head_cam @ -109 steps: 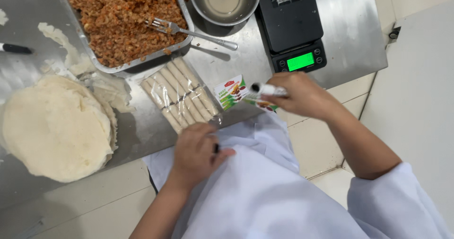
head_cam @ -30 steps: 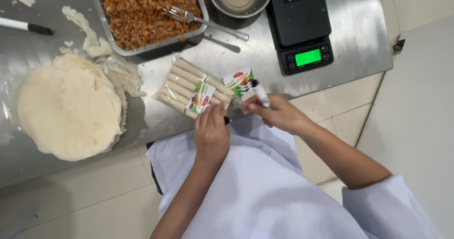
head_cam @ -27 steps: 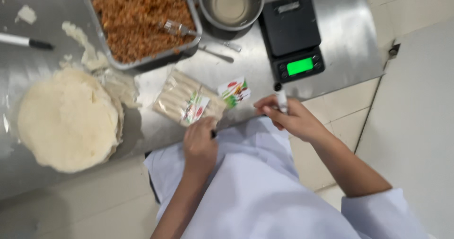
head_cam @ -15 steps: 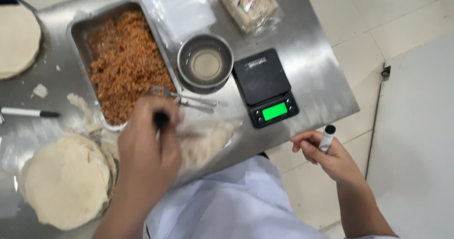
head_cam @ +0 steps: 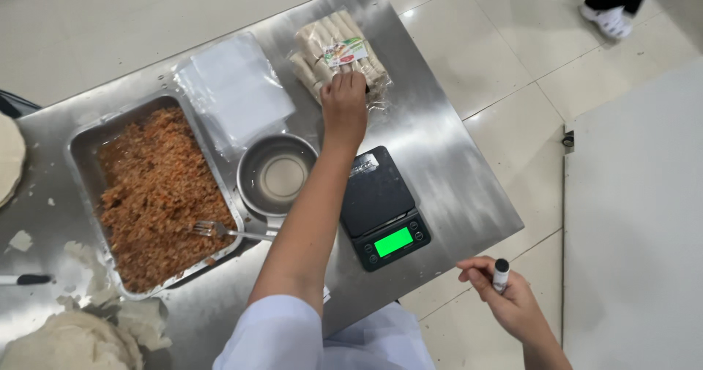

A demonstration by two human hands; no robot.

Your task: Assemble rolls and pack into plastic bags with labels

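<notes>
Beyond the black scale (head_cam: 382, 210), the left hand (head_cam: 344, 103) presses released fingers on a bag of rolls (head_cam: 338, 54). Beside the scale, the right hand (head_cam: 505, 297) grasps a marker (head_cam: 500, 274); the tray (head_cam: 84, 139) holds mince.

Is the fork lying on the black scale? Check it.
No: the metal fork lies in the steel tray of reddish-brown minced filling, left of the black digital scale.

Wrapper stack (head_cam: 69, 344) cut by bottom edge — left fingers (head_cam: 344, 84) hide part of roll pack (head_cam: 338, 54).
</notes>
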